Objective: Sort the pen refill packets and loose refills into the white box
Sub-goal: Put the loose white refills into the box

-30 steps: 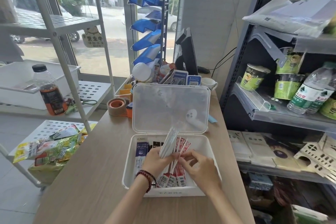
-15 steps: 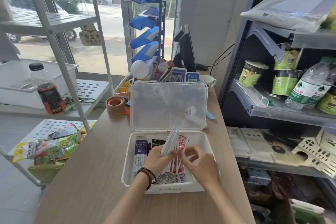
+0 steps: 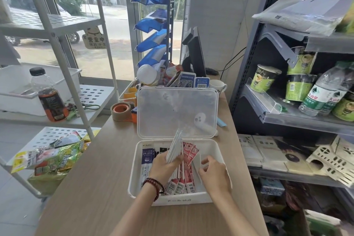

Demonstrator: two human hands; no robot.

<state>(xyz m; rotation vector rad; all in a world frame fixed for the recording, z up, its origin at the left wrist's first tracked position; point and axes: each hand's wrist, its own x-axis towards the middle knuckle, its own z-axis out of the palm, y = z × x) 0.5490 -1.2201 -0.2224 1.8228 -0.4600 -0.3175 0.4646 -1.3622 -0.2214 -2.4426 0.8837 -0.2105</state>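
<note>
The left hand (image 3: pixel 164 165) gripped a white bundle (image 3: pixel 175 150) of refills, lower centre, above the white box (image 3: pixel 217 152). The right hand (image 3: pixel 214 175) beside it hung loosely curled, seemingly empty. Red packets (image 3: pixel 186 179) lay inside the box under both.

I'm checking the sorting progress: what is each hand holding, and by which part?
The left hand grips a bundle of white refills by its lower end, over the white box. The right hand seems to hold nothing.

blue refill packet (image 3: pixel 147 156): DM-2018, 0.5 | hanging window sign (image 3: pixel 94 40): 营业中 | water bottle label (image 3: pixel 317 96): 夫山泉
</note>
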